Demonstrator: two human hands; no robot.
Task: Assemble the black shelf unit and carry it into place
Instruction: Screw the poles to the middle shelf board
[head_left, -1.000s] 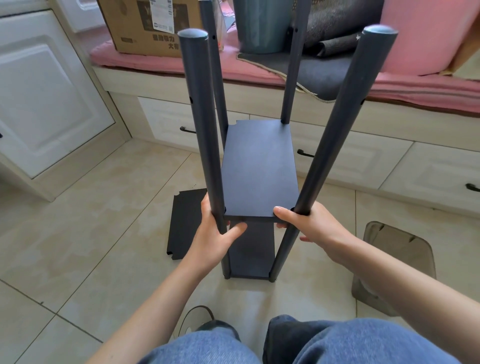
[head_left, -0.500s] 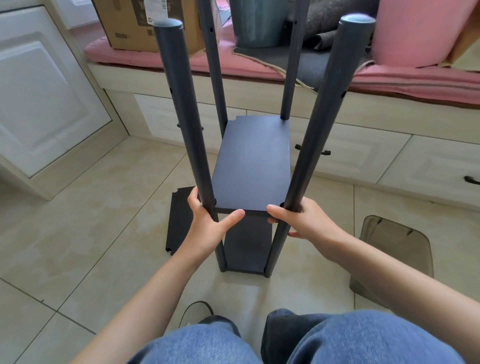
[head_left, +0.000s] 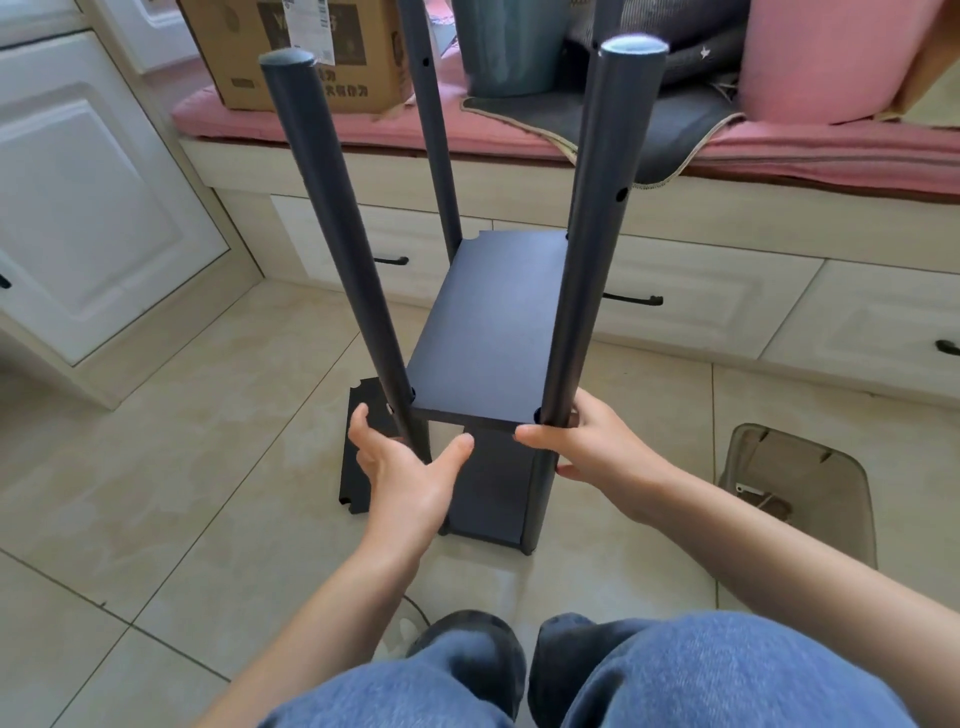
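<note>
Far poles' tops are cut off by the frame; shelf unit (head_left: 488, 332) stands upright on the floor, right hand (head_left: 587, 447) fingers clamped on its near-right pole (left hand (head_left: 405, 467) fingers spread, gripping nothing).

Poles (head_left: 589, 249): smooth, matt dark grey
Shelf board (head_left: 493, 322): matt black, even
Floor (head_left: 156, 493): glossy beige tile
Box (head_left: 311, 52): brown cardboard
Cushion (head_left: 779, 143): pink cloth

Before me the shelf unit (head_left: 498, 338) stands on the floor (head_left: 156, 493), a loose panel (head_left: 363, 447) lying left of its base. Behind it I see a bench (head_left: 779, 156) bearing a box (head_left: 291, 52); a bin (head_left: 800, 488) sits right
</note>
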